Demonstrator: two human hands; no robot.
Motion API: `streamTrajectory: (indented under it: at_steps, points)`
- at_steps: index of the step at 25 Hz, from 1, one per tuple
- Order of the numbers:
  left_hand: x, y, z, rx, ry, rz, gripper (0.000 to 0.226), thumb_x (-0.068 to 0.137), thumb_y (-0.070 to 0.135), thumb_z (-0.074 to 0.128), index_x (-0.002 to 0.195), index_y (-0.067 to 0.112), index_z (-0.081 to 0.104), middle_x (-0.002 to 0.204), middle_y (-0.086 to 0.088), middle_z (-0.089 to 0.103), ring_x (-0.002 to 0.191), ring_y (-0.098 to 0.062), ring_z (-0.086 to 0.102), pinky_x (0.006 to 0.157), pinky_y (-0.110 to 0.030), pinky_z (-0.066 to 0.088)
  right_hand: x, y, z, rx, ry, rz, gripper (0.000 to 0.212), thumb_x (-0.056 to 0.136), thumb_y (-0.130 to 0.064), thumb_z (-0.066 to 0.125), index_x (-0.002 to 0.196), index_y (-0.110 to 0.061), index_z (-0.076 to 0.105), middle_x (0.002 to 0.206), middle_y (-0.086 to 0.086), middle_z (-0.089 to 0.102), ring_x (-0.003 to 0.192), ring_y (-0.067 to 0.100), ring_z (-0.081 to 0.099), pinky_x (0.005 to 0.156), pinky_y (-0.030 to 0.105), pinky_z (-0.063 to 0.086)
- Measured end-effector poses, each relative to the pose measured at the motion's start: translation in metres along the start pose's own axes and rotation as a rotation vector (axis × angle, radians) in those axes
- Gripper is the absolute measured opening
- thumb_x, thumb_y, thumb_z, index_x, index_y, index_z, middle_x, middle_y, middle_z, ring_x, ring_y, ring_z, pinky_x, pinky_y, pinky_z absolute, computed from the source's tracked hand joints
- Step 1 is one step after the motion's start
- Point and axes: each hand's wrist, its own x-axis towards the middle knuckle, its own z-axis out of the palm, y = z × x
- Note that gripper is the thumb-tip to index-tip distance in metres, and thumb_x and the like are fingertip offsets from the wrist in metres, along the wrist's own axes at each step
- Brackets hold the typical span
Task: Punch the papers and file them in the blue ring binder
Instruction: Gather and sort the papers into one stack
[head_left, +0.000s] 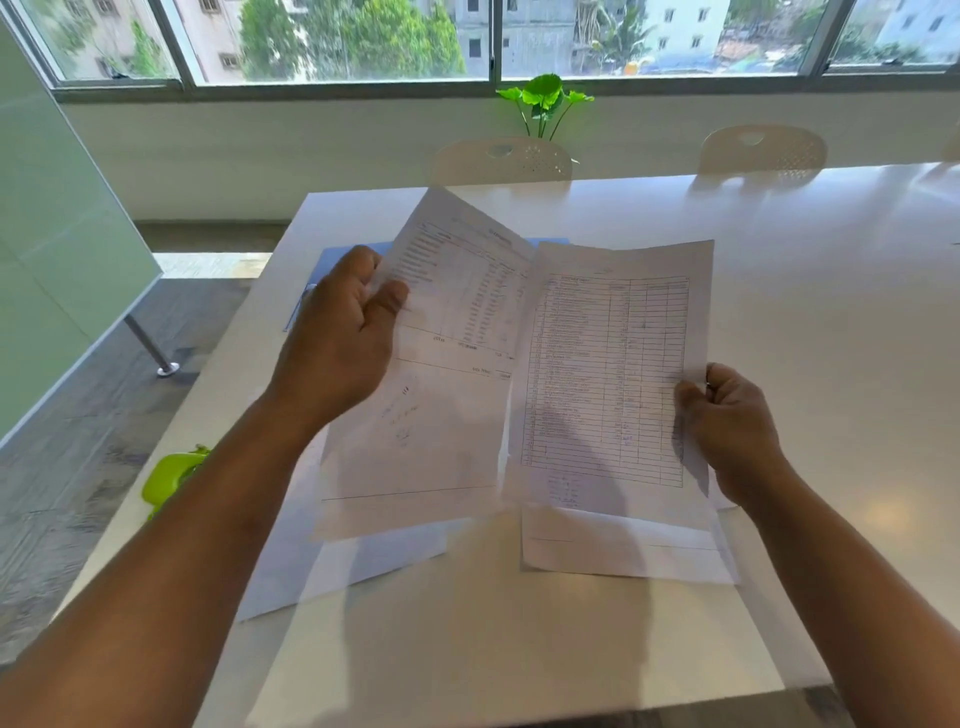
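Two printed sheets pinched upright, left hand at 9 o'clock, right hand at 4; green hole punch nearest left hand, at 8.

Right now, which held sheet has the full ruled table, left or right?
The sheet in the right hand: the grid sheet is ruled from top to bottom. The left hand holds a sheet with loose columns and a blank lower half.
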Motion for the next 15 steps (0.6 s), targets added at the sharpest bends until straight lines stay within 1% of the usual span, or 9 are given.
streamTrajectory:
  at_steps: [3, 5, 7, 9, 11, 13, 15]
  points:
    - [0.004, -0.003, -0.015, -0.029, 0.029, -0.012, 0.023, 0.106, 0.034, 0.049, 0.104, 0.012, 0.054, 0.100, 0.007, 0.063, 0.075, -0.008, 0.059, 0.050, -0.005, 0.039, 0.001, 0.000, 0.007, -0.010, 0.028, -0.007, 0.025, 0.105, -0.011, 0.051, 0.093, -0.025, 0.067, 0.101, -0.001, 0.074, 0.095, 0.022, 0.071, 0.084, 0.039, 0.059]
    - [0.006, -0.002, -0.024, -0.046, 0.061, -0.018, 0.026, 0.105, 0.034, 0.050, 0.111, 0.010, 0.058, 0.106, 0.006, 0.066, 0.079, -0.005, 0.061, 0.052, -0.003, 0.039, 0.004, -0.001, 0.007, -0.010, 0.045, -0.008, 0.024, 0.105, -0.011, 0.050, 0.093, -0.024, 0.067, 0.100, 0.000, 0.074, 0.093, 0.022, 0.072, 0.082, 0.037, 0.058]
    - [0.007, -0.001, -0.033, -0.084, 0.078, -0.010, 0.025, 0.105, 0.033, 0.051, 0.112, 0.011, 0.060, 0.107, 0.007, 0.067, 0.083, -0.004, 0.062, 0.059, -0.009, 0.040, 0.005, -0.004, 0.006, 0.003, 0.063, -0.009, 0.021, 0.105, -0.010, 0.050, 0.098, -0.020, 0.068, 0.100, 0.004, 0.075, 0.092, 0.024, 0.072, 0.080, 0.037, 0.059]
    - [0.008, -0.001, -0.039, -0.150, 0.067, -0.002, 0.022, 0.105, 0.033, 0.053, 0.114, 0.014, 0.062, 0.109, 0.008, 0.070, 0.089, -0.008, 0.066, 0.068, -0.017, 0.046, 0.007, -0.005, 0.006, 0.007, 0.078, -0.005, 0.019, 0.104, -0.011, 0.052, 0.102, -0.018, 0.070, 0.101, 0.008, 0.076, 0.090, 0.026, 0.073, 0.083, 0.042, 0.061]
    - [0.008, -0.003, -0.041, -0.203, 0.044, -0.001, 0.021, 0.104, 0.034, 0.053, 0.115, 0.017, 0.062, 0.111, 0.008, 0.072, 0.095, -0.013, 0.069, 0.074, -0.023, 0.050, 0.005, -0.006, 0.009, 0.015, 0.060, 0.007, 0.019, 0.104, -0.012, 0.053, 0.102, -0.019, 0.071, 0.099, 0.007, 0.077, 0.090, 0.027, 0.074, 0.086, 0.046, 0.061]
    - [0.008, -0.005, -0.038, -0.259, 0.023, -0.018, 0.021, 0.104, 0.034, 0.054, 0.115, 0.018, 0.063, 0.111, 0.008, 0.073, 0.097, -0.015, 0.071, 0.077, -0.025, 0.052, 0.003, -0.009, 0.013, 0.048, 0.026, 0.025, 0.018, 0.104, -0.012, 0.053, 0.104, -0.017, 0.070, 0.100, 0.008, 0.077, 0.091, 0.028, 0.075, 0.085, 0.046, 0.062]
    - [0.009, -0.007, -0.033, -0.257, 0.010, -0.048, 0.022, 0.104, 0.033, 0.054, 0.117, 0.017, 0.063, 0.111, 0.008, 0.073, 0.096, -0.015, 0.070, 0.074, -0.023, 0.051, -0.001, -0.016, 0.016, 0.106, -0.009, 0.038, 0.017, 0.105, -0.011, 0.052, 0.106, -0.015, 0.068, 0.101, 0.009, 0.076, 0.092, 0.027, 0.075, 0.080, 0.041, 0.062]
